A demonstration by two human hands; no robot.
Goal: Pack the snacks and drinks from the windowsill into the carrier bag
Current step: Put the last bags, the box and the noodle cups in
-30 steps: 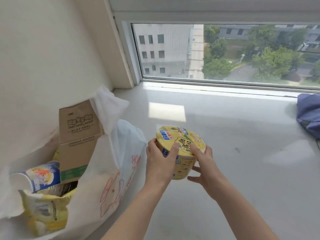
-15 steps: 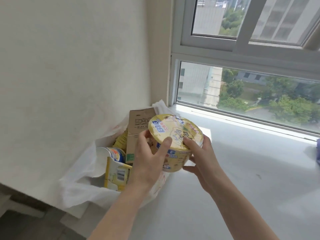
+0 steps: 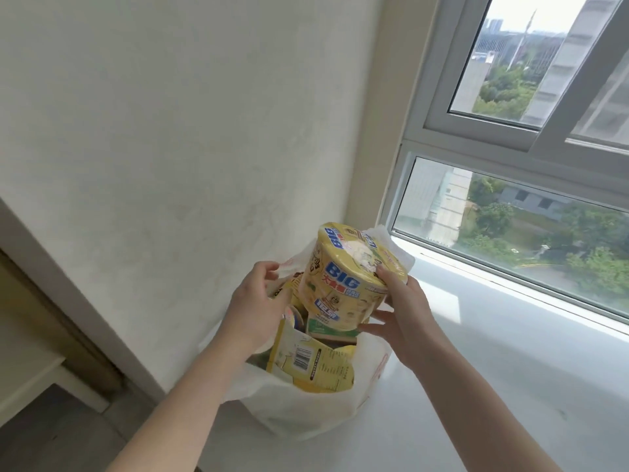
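A yellow instant-noodle cup (image 3: pixel 343 284) with blue "BIG" lettering hangs tilted over the mouth of the white carrier bag (image 3: pixel 299 413), which stands on the windowsill (image 3: pixel 510 386) against the wall. My right hand (image 3: pixel 405 311) holds the cup from its right side, thumb on the lid. My left hand (image 3: pixel 255 301) pinches the bag's left rim and pulls it outward. Inside the bag lie a yellow snack packet (image 3: pixel 313 366) with a barcode and a carton with a green band (image 3: pixel 326 327), partly hidden under the cup.
The cream wall (image 3: pixel 170 131) rises directly left of the bag. The window frame (image 3: pixel 510 155) runs along the sill's far edge. A wooden ledge (image 3: pixel 30 352) and the floor lie lower left, beyond the sill's edge.
The cup has moved left, from over the bare sill to above the bag's opening, and tipped. My left hand let go of it and took the bag's rim. The view swung left.
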